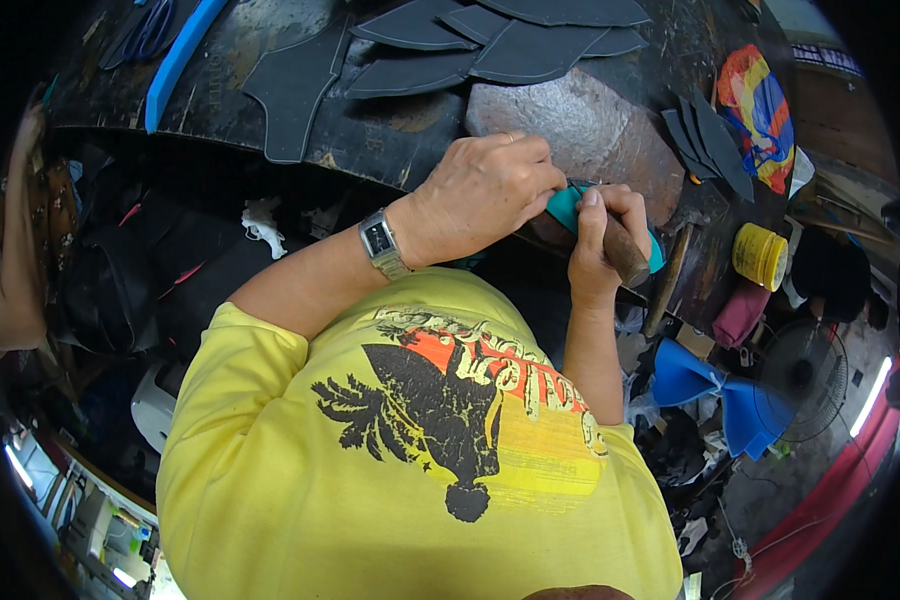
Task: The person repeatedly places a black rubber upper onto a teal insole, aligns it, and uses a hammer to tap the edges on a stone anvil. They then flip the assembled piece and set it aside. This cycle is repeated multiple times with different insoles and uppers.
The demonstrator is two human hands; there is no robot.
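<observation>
My left hand (495, 185), with a watch at its wrist, pinches one end of a teal strip or sheet (563, 208) at the table's near edge. Close beside it, my right hand (602, 240) is closed round a tool with a thick wooden handle (627, 258); its working end is hidden. More of the teal piece shows on the far side of that handle. Both hands are in front of a worn stone slab (610, 135). Dark stitched panels (530, 50) lie overlapped beyond the slab.
Another dark panel (295, 85) overhangs the table edge, near a blue strip (182, 65) and scissors (150, 28). At right are a second wooden handle (670, 280), small dark pieces (705, 140), a colourful bag (757, 115) and a yellow tub (760, 256). A fan (802, 378) stands beyond.
</observation>
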